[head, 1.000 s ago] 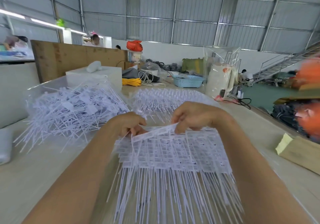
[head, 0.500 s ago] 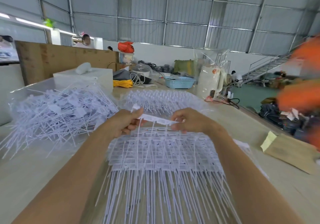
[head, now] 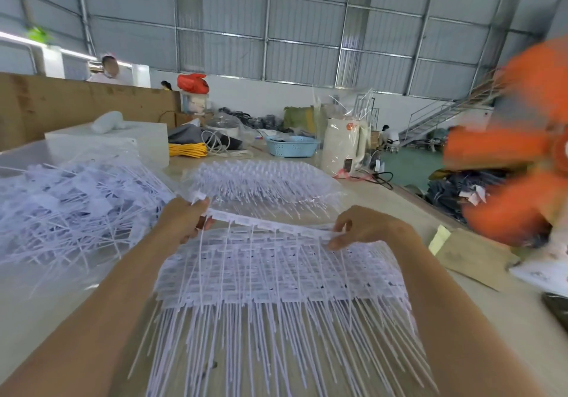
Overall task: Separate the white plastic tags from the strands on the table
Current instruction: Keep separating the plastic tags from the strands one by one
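Observation:
A stack of joined white plastic tags [head: 276, 270] lies on the table in front of me, its long strands [head: 276, 344] fanning toward me. Above it I hold one row of tags [head: 267, 223] stretched between both hands, with its strands hanging down over the stack. My left hand [head: 184, 218] pinches the row's left end. My right hand [head: 365, 227] pinches its right end.
A loose heap of separated tags [head: 67, 209] fills the left of the table [head: 46, 313], and a bagged bundle of tags [head: 261, 181] lies beyond my hands. A cardboard piece [head: 473, 258] lies at right. A blurred orange shape [head: 519, 163] moves at far right.
The row of tags has come up off the stack, and my hands have drawn further apart, stretching it out. The orange blur at right has grown larger.

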